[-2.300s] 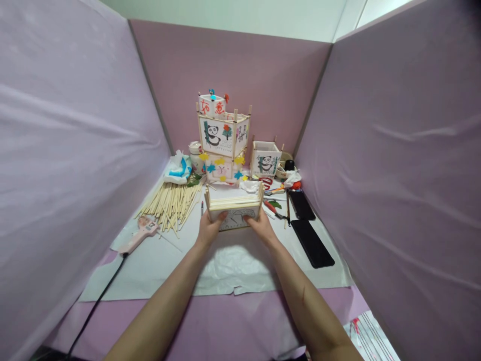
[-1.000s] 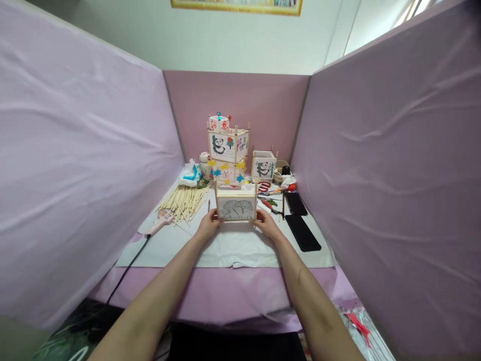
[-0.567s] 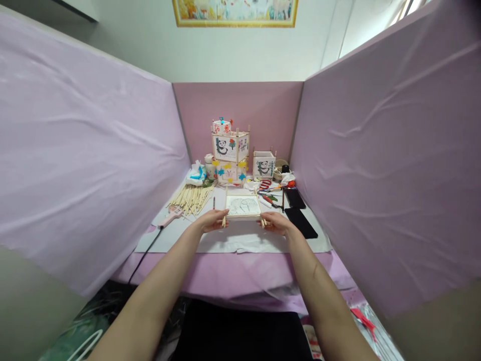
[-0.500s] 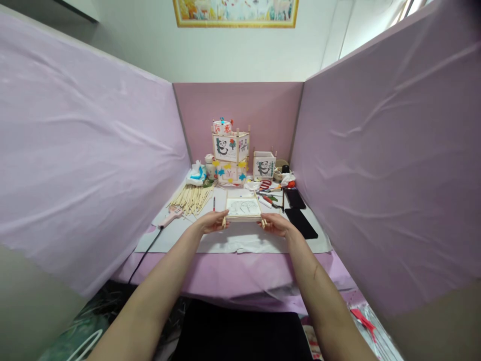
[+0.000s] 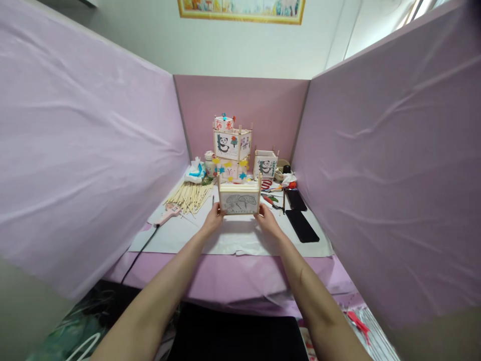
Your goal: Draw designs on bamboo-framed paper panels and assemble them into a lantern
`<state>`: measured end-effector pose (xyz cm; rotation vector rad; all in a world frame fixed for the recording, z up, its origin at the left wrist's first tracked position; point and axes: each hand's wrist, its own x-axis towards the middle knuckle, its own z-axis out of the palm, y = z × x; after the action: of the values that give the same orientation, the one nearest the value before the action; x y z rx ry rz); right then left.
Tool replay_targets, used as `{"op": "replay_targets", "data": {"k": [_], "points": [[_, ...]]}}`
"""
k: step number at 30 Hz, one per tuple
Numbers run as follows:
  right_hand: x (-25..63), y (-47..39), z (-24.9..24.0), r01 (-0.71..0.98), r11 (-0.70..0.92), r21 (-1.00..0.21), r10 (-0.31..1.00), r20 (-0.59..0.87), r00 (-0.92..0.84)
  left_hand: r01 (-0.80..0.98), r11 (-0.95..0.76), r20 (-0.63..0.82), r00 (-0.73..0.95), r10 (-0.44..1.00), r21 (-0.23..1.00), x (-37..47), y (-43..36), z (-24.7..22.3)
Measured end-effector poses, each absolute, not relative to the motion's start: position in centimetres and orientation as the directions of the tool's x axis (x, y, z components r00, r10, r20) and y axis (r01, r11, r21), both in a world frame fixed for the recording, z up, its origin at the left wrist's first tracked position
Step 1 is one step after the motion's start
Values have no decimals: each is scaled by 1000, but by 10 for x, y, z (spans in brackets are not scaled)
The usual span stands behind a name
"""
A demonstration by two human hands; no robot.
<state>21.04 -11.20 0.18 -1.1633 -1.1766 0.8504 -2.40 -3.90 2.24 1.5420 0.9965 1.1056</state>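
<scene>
A box-like frame of wooden sticks with paper panels (image 5: 239,202) is held upright above the white cloth, a line drawing on the side facing me. My left hand (image 5: 215,216) grips its lower left corner, and my right hand (image 5: 265,218) grips the lower right corner. Behind it stands a tiered paper lantern (image 5: 227,146) with panda pictures and coloured shapes. To the right of that is a smaller panda box (image 5: 265,164) with sticks at its corners.
Loose wooden sticks (image 5: 192,197) and a pink glue gun (image 5: 169,212) with a black cord lie at left. On the right are red-handled pliers (image 5: 271,201), red scissors (image 5: 266,184), a black phone (image 5: 296,199) and a flat black object (image 5: 302,225). Fabric-covered panels flank the table.
Both hands have tilted the framed box up, so its drawn side now faces me and its corner sticks point upward. The camera view has shifted slightly.
</scene>
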Motion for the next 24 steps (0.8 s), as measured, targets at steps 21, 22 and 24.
{"op": "replay_targets", "data": {"k": [21, 22, 24], "points": [[187, -79, -32, 69, 264, -962, 916, 272, 295, -29, -201, 203, 147, 968, 979, -1, -21, -25], [187, -79, -33, 73, 254, -964, 917, 264, 300, -26, -197, 199, 149, 969, 980, -2, -20, -25], [187, -79, -34, 80, 238, -968, 916, 251, 312, -19, -194, 194, 155, 969, 981, -3, -20, -25]]}}
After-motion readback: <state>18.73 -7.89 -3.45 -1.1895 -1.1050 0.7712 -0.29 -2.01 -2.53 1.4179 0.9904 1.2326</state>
